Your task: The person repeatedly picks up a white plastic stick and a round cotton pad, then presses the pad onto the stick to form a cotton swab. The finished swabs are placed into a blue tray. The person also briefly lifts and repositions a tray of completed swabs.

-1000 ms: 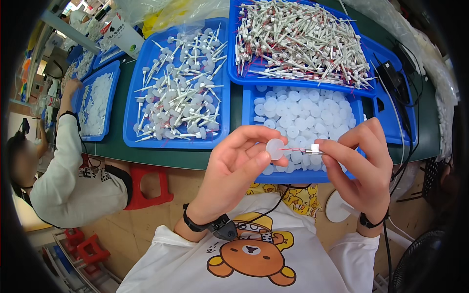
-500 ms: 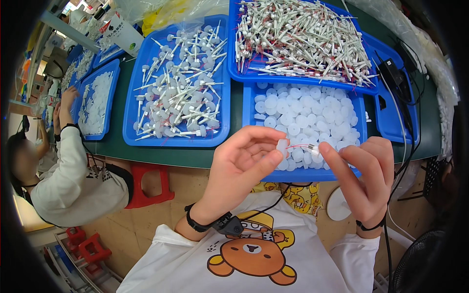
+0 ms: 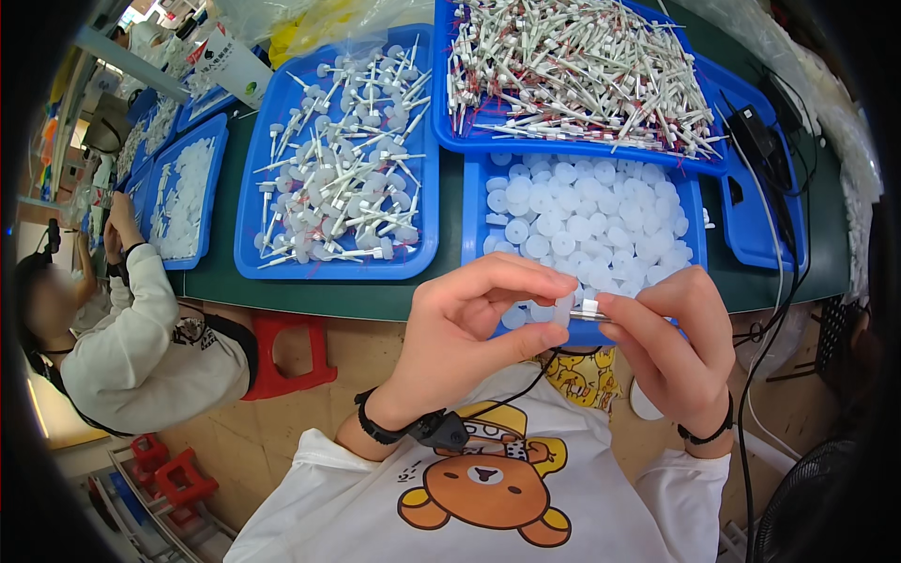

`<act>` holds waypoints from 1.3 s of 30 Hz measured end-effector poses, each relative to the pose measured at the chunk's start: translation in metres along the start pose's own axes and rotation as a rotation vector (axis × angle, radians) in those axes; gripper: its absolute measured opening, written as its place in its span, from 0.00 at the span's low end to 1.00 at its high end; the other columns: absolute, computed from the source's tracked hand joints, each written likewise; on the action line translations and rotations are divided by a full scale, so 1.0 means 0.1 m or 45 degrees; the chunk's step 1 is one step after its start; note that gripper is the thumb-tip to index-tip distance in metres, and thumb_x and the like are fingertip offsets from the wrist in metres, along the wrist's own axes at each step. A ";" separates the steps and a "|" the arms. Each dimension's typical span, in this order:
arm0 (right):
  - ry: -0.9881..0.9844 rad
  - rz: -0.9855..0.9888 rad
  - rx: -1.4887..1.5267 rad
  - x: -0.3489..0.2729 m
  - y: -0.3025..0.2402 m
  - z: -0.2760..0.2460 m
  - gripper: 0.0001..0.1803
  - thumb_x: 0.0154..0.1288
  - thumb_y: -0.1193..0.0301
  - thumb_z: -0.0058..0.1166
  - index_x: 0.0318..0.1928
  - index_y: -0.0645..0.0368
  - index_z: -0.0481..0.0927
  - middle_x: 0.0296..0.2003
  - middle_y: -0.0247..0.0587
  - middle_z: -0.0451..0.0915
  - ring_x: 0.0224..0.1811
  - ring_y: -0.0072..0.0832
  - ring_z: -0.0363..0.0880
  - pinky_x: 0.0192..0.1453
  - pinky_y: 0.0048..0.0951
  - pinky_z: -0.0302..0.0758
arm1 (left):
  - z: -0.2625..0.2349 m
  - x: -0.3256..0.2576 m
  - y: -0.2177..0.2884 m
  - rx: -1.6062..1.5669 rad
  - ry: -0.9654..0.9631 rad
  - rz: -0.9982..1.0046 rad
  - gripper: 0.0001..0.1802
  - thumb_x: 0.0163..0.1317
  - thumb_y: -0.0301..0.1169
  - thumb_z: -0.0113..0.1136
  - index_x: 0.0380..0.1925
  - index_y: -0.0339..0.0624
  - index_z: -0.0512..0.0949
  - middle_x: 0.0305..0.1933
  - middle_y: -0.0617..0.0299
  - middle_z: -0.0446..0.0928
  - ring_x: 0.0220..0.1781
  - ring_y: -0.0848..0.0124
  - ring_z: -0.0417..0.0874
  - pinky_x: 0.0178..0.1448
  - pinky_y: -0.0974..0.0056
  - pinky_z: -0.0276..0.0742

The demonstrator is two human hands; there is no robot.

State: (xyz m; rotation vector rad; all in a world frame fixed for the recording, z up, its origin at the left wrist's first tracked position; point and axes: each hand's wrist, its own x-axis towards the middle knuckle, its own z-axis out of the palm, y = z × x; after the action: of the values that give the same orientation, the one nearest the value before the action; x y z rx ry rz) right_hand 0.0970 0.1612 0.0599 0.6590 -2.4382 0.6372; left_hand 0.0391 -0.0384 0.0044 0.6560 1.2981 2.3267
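1. Left hand (image 3: 469,324) pinches a white round cap (image 3: 561,312); right hand (image 3: 671,347) grips a thin stick (image 3: 589,315) at 3 o'clock, tip touching the cap.
2. Keep both aligned, pressing straight.
3. Cap tray (image 3: 474,202) at 12 o'clock on the worktop (image 3: 310,296).

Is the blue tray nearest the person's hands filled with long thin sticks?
No. The tray just beyond the left hand and right hand holds round white caps; the sticks lie in the tray behind it.
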 end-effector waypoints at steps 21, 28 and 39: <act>-0.409 1.427 1.432 -0.08 -0.12 -0.05 0.08 0.71 0.75 0.54 0.40 0.65 0.85 0.29 0.35 0.77 0.28 0.15 0.69 0.30 0.19 0.65 | 0.00 -0.07 0.03 0.808 -0.153 0.427 0.15 0.46 0.17 0.74 0.36 0.32 0.83 0.37 0.51 0.83 0.39 0.60 0.86 0.43 0.61 0.81; -0.272 0.971 0.858 0.01 -0.11 0.01 0.16 0.67 0.78 0.53 0.56 0.64 0.76 0.38 0.36 0.75 0.38 0.19 0.71 0.44 0.22 0.69 | -0.36 -0.13 0.23 1.184 0.235 0.385 0.16 0.48 0.17 0.73 0.38 0.35 0.82 0.43 0.54 0.85 0.43 0.63 0.86 0.49 0.64 0.80; -0.101 0.623 0.095 0.38 0.47 -0.03 0.05 0.59 0.77 0.60 0.35 0.66 0.79 0.30 0.47 0.80 0.33 0.38 0.80 0.40 0.34 0.75 | -0.39 0.04 0.28 2.036 0.155 0.399 0.19 0.50 0.25 0.71 0.44 0.43 0.81 0.52 0.58 0.78 0.57 0.56 0.74 0.65 0.51 0.63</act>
State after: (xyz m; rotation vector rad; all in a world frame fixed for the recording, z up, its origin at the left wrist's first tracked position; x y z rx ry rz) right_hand 0.0438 0.1868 0.0706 0.1053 -2.6785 0.9061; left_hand 0.0104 -0.0761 0.0112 1.1375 3.1482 0.9868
